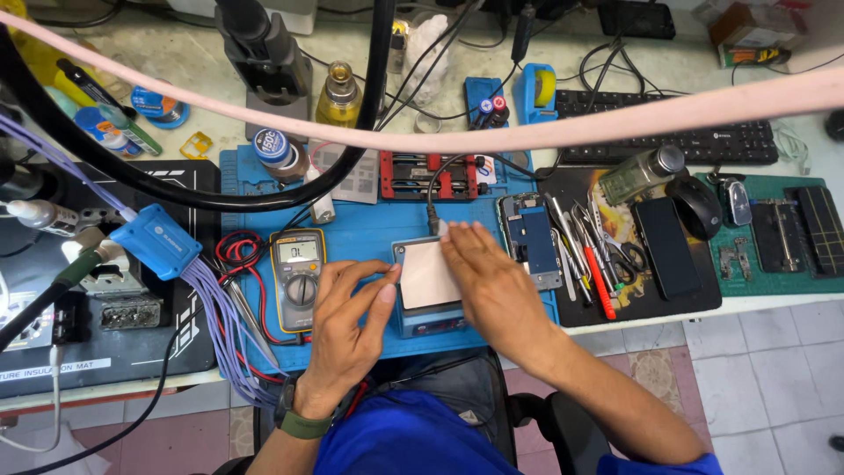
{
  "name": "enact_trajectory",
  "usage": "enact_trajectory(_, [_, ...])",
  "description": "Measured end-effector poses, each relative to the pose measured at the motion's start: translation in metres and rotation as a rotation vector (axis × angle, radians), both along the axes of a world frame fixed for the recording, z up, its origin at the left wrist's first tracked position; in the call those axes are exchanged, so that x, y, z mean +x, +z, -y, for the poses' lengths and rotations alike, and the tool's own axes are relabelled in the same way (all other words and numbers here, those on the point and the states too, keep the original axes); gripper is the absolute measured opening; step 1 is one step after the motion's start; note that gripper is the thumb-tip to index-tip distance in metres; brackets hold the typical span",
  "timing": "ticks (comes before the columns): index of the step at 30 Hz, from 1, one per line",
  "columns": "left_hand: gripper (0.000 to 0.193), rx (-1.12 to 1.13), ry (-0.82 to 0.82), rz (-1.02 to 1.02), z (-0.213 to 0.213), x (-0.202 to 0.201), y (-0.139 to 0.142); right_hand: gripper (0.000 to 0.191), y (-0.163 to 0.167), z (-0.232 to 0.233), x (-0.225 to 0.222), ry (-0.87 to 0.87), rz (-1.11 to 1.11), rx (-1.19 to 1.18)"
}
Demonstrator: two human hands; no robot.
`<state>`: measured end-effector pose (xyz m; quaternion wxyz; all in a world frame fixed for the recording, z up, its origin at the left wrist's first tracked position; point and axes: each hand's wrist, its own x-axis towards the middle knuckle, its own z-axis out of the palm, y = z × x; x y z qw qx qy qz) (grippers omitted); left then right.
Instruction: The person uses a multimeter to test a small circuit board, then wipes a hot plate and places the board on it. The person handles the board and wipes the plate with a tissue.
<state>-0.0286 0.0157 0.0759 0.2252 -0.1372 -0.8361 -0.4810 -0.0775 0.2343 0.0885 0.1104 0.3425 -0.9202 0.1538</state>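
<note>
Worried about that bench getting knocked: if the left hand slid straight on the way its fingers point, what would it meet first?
The left hand points up and right, fingertips at the pale plate on the small heating pad. Going on, it would likely cross the plate and meet the right hand resting on it, though heights are unclear.

We are looking down at an electronics repair workbench, most likely a phone repair shop. A blue silicone work mat (369, 233) covers the bench, with a yellow-cased multimeter (298, 266) and its red and black leads on it. An opened phone (531, 239) lies beside a row of tweezers and screwdrivers (585, 246). We also see a red board-holding fixture (428, 176), a small heating plate (428, 286), solvent bottles, a keyboard (668, 132) and tangled cables.
</note>
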Motion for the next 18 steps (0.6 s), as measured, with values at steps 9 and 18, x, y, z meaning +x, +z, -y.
enact_trajectory(9, [0.023,0.044,-0.004,0.0,0.004,-0.003,-0.001,0.061,0.004,0.04,0.051,0.156,0.008,-0.074])
enact_trajectory(18, [0.025,-0.04,-0.027,-0.003,-0.005,0.002,0.004,0.054,0.018,-0.013,0.028,-0.062,0.003,0.102])
